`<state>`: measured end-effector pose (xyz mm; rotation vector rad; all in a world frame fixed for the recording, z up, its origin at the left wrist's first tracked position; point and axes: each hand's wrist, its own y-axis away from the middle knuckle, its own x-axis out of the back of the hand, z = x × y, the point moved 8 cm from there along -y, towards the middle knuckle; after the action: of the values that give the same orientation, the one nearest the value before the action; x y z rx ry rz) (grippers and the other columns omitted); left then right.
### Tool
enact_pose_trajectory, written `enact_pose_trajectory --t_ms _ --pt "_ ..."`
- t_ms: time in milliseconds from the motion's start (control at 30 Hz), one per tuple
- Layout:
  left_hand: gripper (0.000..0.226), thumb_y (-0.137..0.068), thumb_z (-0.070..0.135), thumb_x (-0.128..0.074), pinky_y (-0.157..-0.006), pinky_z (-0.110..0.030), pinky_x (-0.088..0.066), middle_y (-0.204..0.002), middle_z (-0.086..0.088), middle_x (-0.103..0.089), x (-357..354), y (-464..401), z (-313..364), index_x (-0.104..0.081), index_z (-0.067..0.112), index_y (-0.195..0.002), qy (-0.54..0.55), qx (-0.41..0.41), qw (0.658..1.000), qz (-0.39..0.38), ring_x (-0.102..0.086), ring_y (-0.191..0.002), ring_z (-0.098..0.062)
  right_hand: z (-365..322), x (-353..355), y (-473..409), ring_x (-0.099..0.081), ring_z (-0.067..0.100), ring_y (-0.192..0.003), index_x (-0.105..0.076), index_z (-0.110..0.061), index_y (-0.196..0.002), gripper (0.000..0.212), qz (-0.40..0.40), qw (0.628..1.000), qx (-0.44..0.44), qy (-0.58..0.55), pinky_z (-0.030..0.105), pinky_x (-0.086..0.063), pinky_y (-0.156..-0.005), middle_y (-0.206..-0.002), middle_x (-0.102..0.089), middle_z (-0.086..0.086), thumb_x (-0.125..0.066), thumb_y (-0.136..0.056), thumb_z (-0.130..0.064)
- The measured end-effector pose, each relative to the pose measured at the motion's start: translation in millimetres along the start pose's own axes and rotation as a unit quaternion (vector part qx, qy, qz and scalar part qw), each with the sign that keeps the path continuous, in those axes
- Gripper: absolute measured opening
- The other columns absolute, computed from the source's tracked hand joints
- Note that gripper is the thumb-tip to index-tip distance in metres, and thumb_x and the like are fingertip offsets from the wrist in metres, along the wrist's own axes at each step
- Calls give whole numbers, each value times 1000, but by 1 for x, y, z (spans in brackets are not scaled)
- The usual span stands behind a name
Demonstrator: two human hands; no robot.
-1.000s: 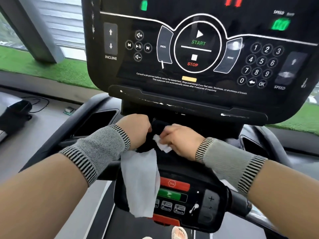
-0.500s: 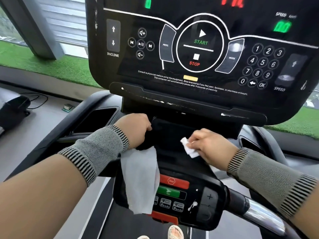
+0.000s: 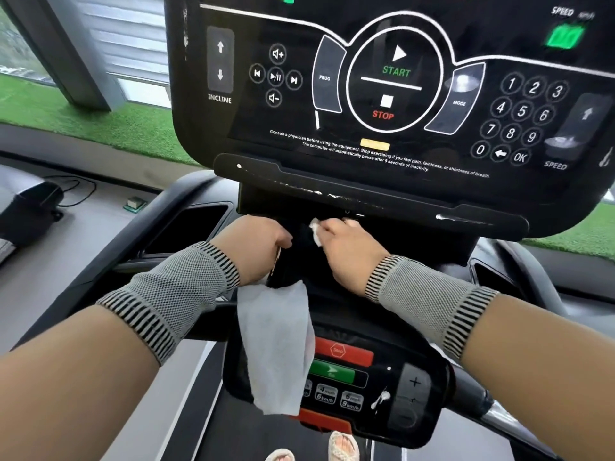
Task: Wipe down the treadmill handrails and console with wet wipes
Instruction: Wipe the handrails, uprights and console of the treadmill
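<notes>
The black treadmill console (image 3: 382,94) fills the top of the view, with a ledge (image 3: 366,201) along its lower edge. Just beneath that ledge, my left hand (image 3: 256,247) grips a dark object together with the top of a large white wet wipe (image 3: 276,344). The wipe hangs down over the lower control panel (image 3: 366,380). My right hand (image 3: 346,251) pinches a small crumpled wipe (image 3: 315,232) and presses it against the dark surface under the ledge, close to my left hand. Both wrists wear grey knitted bands.
A chrome handrail end (image 3: 496,410) sticks out at the lower right. Dark side rails with cup recesses (image 3: 186,227) curve away on both sides. Green turf (image 3: 100,128) and a black device with a cable (image 3: 30,207) lie to the left. My sandalled feet (image 3: 342,444) are on the belt.
My right hand swept right with the small wipe, then came back left and upward under the ledge. My left hand and the hanging wipe stayed put.
</notes>
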<state>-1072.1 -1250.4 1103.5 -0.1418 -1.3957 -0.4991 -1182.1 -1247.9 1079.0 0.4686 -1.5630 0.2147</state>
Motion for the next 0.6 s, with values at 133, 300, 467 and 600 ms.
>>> enact_pose_trajectory --t_ms 133,300,467,600 --pt "46 -90 -2 -44 -103 -31 -40 -132 1 -58 0 1 -3 -61 20 -126 16 8 1000 -12 -54 -120 -18 -17 9 -9 -43 25 -112 -52 -15 -116 33 27 997 44 -53 34 -42 -96 -121 -44 2 -54 -85 -5" --pt "49 -87 -3 -45 -101 -31 -43 -128 2 -62 0 2 -10 -63 23 -124 10 26 999 -21 -56 -118 -16 -39 8 11 -46 21 -115 -65 -16 -119 33 -35 983 155 -94 29 -39 -97 -126 -50 2 -54 -89 -8" --pt "41 -93 6 -45 -102 -31 -42 -130 2 -59 5 -3 0 -62 26 -125 -6 38 998 -51 -54 -120 -17 -48 19 28 -53 15 -114 -71 -8 -109 28 -93 965 221 -105 11 -31 -90 -125 -59 2 -51 -89 -3" --pt "32 -95 10 -47 -97 -33 -45 -119 -1 -64 7 -1 2 -67 23 -117 2 43 998 -36 -57 -112 -20 0 14 52 -58 14 -104 -75 -11 -96 23 -132 974 152 -105 20 -41 -91 -111 -65 0 -57 -85 -3"
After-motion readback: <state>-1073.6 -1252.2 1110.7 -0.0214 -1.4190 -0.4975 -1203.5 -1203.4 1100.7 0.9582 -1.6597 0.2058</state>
